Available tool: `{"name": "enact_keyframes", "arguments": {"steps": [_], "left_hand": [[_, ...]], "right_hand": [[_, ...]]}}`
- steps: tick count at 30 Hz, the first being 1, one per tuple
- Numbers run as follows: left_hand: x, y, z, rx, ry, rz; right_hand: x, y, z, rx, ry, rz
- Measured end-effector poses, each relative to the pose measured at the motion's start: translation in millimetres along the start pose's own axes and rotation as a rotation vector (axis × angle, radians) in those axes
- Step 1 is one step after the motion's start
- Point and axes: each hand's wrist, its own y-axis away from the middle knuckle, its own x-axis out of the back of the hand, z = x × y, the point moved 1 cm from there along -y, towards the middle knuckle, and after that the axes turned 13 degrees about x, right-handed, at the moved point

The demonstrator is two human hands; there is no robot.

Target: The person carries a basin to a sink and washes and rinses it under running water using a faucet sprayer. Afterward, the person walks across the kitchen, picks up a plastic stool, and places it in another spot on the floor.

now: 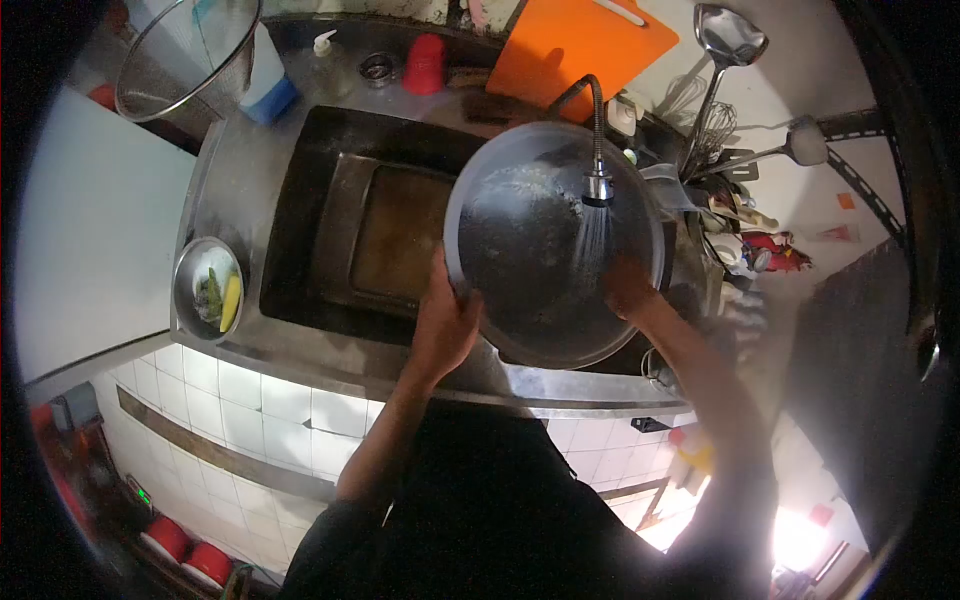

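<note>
The left hand [450, 325] has its grip closed on the near left side of the big round pan [530, 275]. The thumb is up by the rim. The right hand [630, 285] reaches inside the pan, at its right side. It looks blurry and dark there, so I can't tell if its grip is open or closed, or if it has something in it.

The pan is between the two hands and goes up and away from them, over the right part of the sink [335, 215]. It is round, so it has no long way. Both hands are right at it, one on each side. The tap [598, 188] hangs over it, nearer the right hand, and water sprays down inside.

On the metal surface [240, 335], past the left end of the sink, sits a bowl [188, 285] with a green thing and a yellow thing [231, 300]. At the back are a red cup [425, 65] and an orange board [570, 50]. I can't read any words or labels.
</note>
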Motion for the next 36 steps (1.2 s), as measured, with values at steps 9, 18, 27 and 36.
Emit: {"name": "enact_keyframes", "arguments": {"steps": [9, 18, 27, 36], "left_hand": [[3, -1, 7, -0.060, -0.117, 0.010], [0, 2, 13, -0.016, -0.167, 0.012], [2, -1, 1, -0.121, -0.283, 0.100], [-2, -1, 8, -0.111, -0.157, 0.028]], "right_hand": [[18, -3, -17, 0.339, -0.418, -0.333], [-72, -45, -20, -0.015, -0.520, -0.441], [-138, -95, -20, 0.181, -0.512, -0.507], [-276, -177, -52, 0.125, -0.532, -0.087]]}}
